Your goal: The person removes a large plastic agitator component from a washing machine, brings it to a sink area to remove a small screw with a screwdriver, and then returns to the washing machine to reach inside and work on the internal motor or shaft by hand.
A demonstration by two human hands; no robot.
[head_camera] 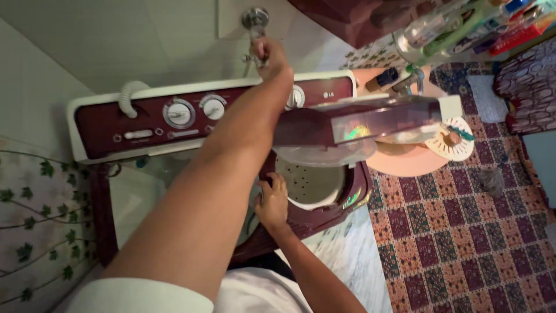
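My left hand (270, 57) reaches up over the washing machine and is closed around a metal wall tap (255, 20) on the tiled wall. My right hand (272, 202) rests on the maroon top of the twin-tub washing machine (324, 211), fingers spread, right beside the open spin tub (310, 182) with its perforated white drum. The tub's translucent maroon lid (353, 123) stands raised above the opening. My left forearm hides the middle of the machine's top.
The control panel (145, 124) carries two round white knobs (179, 113) and a grey hose (130, 93). A pink basin (408, 163) with a white perforated disc (450, 139) sits on the patterned tile floor (463, 237). A shelf of bottles (457, 26) hangs at the top right.
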